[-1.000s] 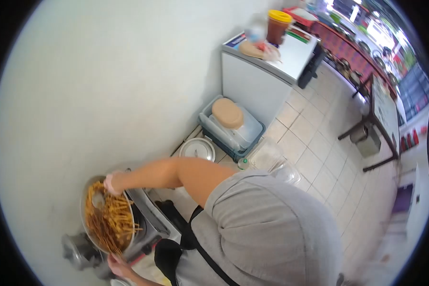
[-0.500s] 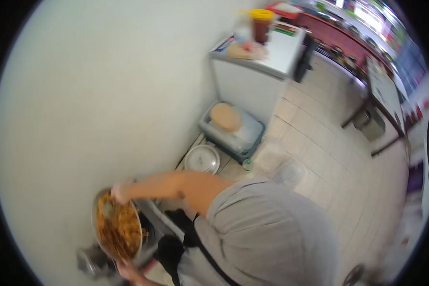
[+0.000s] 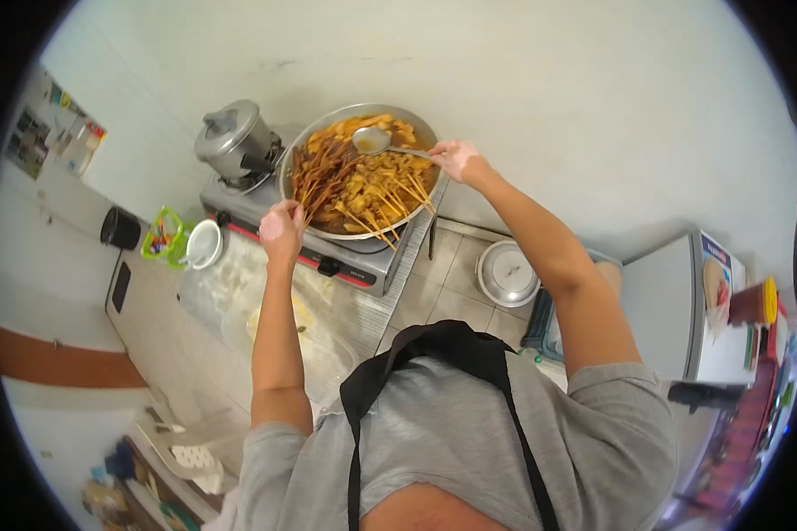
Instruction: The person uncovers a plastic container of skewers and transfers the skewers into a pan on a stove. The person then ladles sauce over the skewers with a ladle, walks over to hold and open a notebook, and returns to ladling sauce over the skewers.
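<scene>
A wide metal pan [image 3: 428,133] on the stove holds skewered food in brown sauce. My right hand [image 3: 460,163] is closed on the handle of a metal ladle [image 3: 372,140], whose bowl lies over the sauce near the pan's far side. At the near left rim, my left hand [image 3: 282,227] is closed around skewer sticks from the dark brown skewers [image 3: 321,173]. Lighter yellow skewers [image 3: 376,194] rest in the pan's near right part, their sticks pointing over the rim.
A lidded pot [image 3: 232,140] stands on the stove's [image 3: 354,265] left burner. White bowl [image 3: 205,244] and green basket [image 3: 170,239] are at the left. A round metal lid [image 3: 508,273] lies on the floor, right of the stove. A white freezer [image 3: 660,305] stands farther right.
The view has swung left, bringing the whole pan, both arms and the stove into sight. My right hand now shows on the ladle handle; my left hand remains at the skewer sticks by the rim.
</scene>
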`<state>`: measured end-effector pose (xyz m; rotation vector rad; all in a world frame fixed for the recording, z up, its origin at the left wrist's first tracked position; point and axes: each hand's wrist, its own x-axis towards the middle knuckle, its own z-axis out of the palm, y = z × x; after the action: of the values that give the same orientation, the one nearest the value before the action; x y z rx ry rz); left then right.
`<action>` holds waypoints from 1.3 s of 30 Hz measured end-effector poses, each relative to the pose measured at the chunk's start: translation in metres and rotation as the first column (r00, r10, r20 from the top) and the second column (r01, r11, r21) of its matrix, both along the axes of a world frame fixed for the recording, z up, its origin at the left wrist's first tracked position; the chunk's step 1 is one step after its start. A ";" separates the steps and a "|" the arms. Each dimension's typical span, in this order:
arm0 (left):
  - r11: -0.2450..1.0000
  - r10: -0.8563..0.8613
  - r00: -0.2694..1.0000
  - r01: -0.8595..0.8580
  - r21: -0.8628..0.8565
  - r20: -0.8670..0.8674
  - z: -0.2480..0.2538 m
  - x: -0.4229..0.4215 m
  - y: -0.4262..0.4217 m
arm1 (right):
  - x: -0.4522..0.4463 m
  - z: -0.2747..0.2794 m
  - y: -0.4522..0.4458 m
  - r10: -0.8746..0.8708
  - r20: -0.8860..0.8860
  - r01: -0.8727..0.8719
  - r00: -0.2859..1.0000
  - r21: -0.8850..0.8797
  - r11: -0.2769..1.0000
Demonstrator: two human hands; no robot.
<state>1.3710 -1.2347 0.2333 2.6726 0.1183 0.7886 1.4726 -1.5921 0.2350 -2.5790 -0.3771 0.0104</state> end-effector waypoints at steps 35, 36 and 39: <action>0.886 0.306 0.951 -0.304 -0.351 -0.052 0.006 -0.139 -0.014 | -0.022 0.084 -0.001 0.091 0.134 -0.075 0.987 -0.116 0.990; 0.886 0.306 0.951 -0.304 -0.351 -0.050 0.004 -0.145 -0.016 | -0.013 0.077 -0.009 0.065 0.134 -0.057 0.989 -0.063 0.996; 0.869 0.336 0.941 -0.327 -0.371 -0.042 -0.001 -0.160 -0.023 | 0.003 0.052 -0.028 0.011 0.037 -0.011 0.999 0.007 1.000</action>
<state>1.2108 -1.2576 0.2318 2.3028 0.6707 0.8025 1.4757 -1.6203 0.2872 -2.5734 -0.4046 -0.0351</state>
